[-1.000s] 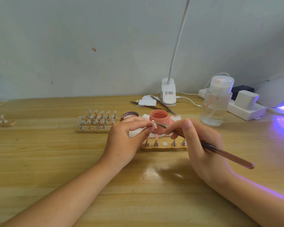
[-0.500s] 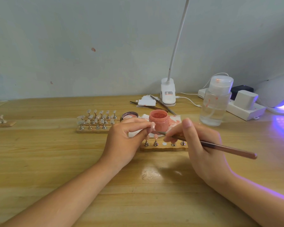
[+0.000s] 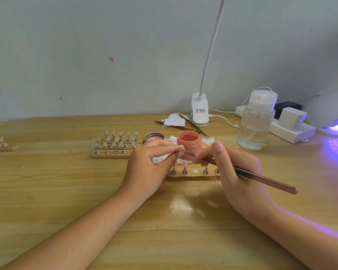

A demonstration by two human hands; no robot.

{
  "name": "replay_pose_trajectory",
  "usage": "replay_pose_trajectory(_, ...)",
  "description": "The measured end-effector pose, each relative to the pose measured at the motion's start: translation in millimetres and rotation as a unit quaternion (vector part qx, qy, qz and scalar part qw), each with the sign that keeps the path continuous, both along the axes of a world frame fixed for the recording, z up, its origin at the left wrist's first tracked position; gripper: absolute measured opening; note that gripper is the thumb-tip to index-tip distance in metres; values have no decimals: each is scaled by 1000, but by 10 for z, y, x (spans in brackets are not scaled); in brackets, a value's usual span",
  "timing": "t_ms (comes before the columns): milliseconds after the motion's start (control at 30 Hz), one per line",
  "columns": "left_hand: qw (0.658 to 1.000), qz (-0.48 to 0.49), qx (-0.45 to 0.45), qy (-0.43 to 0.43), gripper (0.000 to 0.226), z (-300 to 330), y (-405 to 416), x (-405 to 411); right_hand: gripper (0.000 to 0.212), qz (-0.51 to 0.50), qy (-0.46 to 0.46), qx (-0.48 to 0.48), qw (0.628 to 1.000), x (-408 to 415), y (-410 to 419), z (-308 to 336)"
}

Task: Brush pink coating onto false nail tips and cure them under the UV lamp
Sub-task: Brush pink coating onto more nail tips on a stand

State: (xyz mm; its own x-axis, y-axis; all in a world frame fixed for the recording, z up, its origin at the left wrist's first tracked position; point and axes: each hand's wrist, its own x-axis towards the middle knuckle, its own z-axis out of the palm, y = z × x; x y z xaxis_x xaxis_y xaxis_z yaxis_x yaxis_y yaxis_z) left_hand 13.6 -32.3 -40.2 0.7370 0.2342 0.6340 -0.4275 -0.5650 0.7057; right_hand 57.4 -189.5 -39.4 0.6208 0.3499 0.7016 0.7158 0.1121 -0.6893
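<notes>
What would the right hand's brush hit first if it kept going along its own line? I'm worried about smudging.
Likely the nail tip pinched by the left hand; the brush in the right hand already points at it, seemingly touching.

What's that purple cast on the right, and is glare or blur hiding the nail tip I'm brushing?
Head view: the violet spill comes from the lit UV lamp, tinting the table and the right hand along its wrist edge. A white glare patch sits on the table nearer than both hands, clear of the nail tip. The tip and brush look slightly soft; edges bow from the wide lens.
</notes>
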Motion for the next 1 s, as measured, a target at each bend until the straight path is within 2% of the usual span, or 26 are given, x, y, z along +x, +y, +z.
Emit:
replay_pose_trajectory(100,1000,10,0,5,21,5,-7,-9,42,-1,1,19,1000,-1,-22,1)
replay_pose_trajectory(200,1000,19,16,3,28,9,-9,-18,42,-33,-41,-18,998,5,1,26)
replay_pose_trajectory(267,999,25,20,4,30,11,-9,-21,44,-30,-36,-34,998,15,-1,14)
replay_pose_trajectory(367,999,29,18,5,36,16,-14,-25,47,-24,-28,-7,999,21,-29,6)
replay_pose_trajectory(467,999,32,21,5,33,16,-18,-20,44,-36,-61,-23,997,22,-11,11)
replay_pose_trajectory(600,999,38,19,-1,35,13,-13,-18,47,-25,-42,-35,998,25,-24,8)
replay_pose_trajectory(667,999,37,15,-7,37,12,-9,-23,41,-27,-46,-28,998,15,-50,35)
replay_pose_trajectory(733,999,31,14,-13,34,14,-3,-15,25,-49,-51,-22,997,14,-56,93)
replay_pose_trajectory(800,1000,26,8,-15,30,19,5,-11,15,-66,-24,1,998,33,-54,168)
replay_pose_trajectory(900,1000,18,-9,-10,24,27,3,-14,19,-63,36,28,997,134,-42,296)
replay_pose_trajectory(1000,1000,9,-25,-4,24,31,3,-22,21,-63,81,-9,995,332,8,418)
